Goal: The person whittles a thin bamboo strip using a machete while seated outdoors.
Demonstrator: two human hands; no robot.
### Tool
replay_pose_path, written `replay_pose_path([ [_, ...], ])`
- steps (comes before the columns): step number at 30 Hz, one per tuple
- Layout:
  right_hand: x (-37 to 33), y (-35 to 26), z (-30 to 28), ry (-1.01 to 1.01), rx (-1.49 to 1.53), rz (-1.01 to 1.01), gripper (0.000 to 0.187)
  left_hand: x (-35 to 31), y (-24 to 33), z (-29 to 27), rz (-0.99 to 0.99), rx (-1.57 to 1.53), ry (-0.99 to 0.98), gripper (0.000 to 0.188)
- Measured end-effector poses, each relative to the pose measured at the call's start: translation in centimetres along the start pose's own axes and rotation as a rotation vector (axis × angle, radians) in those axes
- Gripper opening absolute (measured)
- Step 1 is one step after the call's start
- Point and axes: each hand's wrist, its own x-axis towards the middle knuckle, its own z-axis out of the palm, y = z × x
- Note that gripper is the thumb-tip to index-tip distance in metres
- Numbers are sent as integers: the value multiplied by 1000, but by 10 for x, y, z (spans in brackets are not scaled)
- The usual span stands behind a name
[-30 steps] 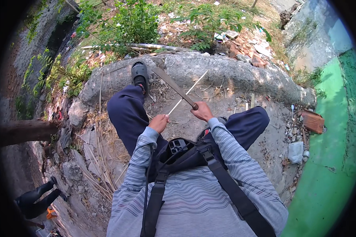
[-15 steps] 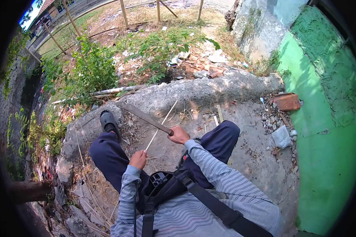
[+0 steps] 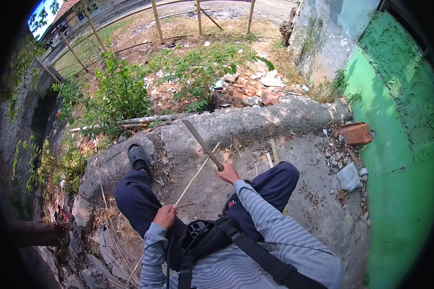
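Observation:
My right hand grips the handle of a machete, its long blade slanting forward and to the left. A thin pale strip, which looks like split bamboo, is held by its near end in my left hand, close to my left thigh. From there the strip runs forward and right, and its far part meets or passes the blade just ahead of the handle. I cannot tell whether the blade presses on it. Both hands are closed.
Short pale pieces of wood lie beyond my right knee. A rough concrete ledge crosses ahead, with plants and rubbish behind it. At right, an orange brick-like block and a whitish lump lie near the green wall.
The machete has swung so its tip points more forward and less to the left. My left hand has drawn back toward my body with the strip. The whole view has shifted slightly.

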Motion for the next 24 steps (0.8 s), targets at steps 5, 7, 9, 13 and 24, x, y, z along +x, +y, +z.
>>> replay_pose_path([
  [5, -35, -34, 32, -140, 168, -135, 32, 35, 21, 16, -51, 1, 42, 45],
  [7, -42, -42, 38, -223, 83, -173, 33, 39, 18, 19, -35, -4, 44, 45],
  [9, -34, -40, 34, -191, 75, -223, 30, 43, 3, 20, 35, -21, 60, 44],
  [13, -23, -38, 21, -181, -12, -196, 28, 26, 8, 10, 15, -13, 88, 44],
  [24, -40, -56, 18, -161, -46, -195, 28, 24, 2, 22, 13, -25, 113, 45],
])
